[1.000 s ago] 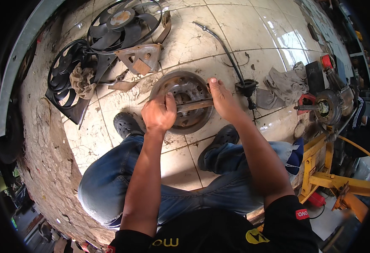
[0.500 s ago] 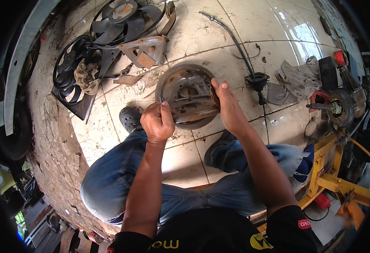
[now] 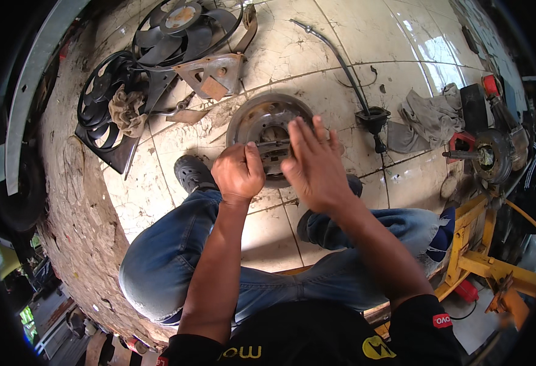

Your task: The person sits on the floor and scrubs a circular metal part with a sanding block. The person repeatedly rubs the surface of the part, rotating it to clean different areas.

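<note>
Low over the floor between my feet, my left hand (image 3: 238, 172) is closed in a fist round one end of a worn, curved metal part with holes, which looks like a brake shoe (image 3: 274, 147). My right hand (image 3: 318, 165) lies across its other end with fingers stretched out and slightly spread, hiding that side. Whether the palm touches the metal, I cannot tell. Directly beneath, a round steel wheel rim (image 3: 238, 119) with a brown, rusty face rests on the tiles, partly covered by both hands.
Black radiator fans (image 3: 158, 46), a rusty triangular bracket (image 3: 222, 68) and a crumpled rag (image 3: 126, 111) lie at the far left. A gear lever with a black boot (image 3: 373, 119), a grey cloth (image 3: 432, 116) and a hub assembly (image 3: 492, 155) are rightward, above a yellow metal frame (image 3: 487, 262).
My right hand has let go of the part's right end, moved left and opened flat over it. My left hand keeps its grip and has shifted slightly right; the part has turned.
</note>
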The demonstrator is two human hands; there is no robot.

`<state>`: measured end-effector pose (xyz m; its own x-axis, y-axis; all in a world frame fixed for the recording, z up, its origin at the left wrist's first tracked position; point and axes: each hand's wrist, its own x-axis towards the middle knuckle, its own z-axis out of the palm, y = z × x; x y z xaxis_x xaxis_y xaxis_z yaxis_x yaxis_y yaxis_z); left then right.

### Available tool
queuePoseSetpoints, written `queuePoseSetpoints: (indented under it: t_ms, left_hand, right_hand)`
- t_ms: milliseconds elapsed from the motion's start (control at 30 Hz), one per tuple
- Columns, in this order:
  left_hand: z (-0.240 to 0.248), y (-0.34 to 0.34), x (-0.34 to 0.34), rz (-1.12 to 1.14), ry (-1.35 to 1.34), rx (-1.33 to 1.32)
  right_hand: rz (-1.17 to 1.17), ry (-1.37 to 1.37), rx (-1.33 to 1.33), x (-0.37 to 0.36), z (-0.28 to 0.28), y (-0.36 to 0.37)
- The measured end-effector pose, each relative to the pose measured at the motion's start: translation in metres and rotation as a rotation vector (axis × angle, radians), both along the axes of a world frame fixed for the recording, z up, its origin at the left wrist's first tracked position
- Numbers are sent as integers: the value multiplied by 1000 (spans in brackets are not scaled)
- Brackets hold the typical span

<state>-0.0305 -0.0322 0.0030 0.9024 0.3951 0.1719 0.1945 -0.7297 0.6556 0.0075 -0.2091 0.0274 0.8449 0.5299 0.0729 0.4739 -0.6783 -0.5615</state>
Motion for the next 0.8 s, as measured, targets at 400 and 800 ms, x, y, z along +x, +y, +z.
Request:
queuePoseSetpoints:
  t_ms: [400,800]
  left_hand:
    - [-3,2,6,24,96,-28]
    - [-7,14,2,-29,164,0]
  right_hand:
    - [-25,-107,-5,-6,7,15]
    - [-9,-170,148,-25,6,23]
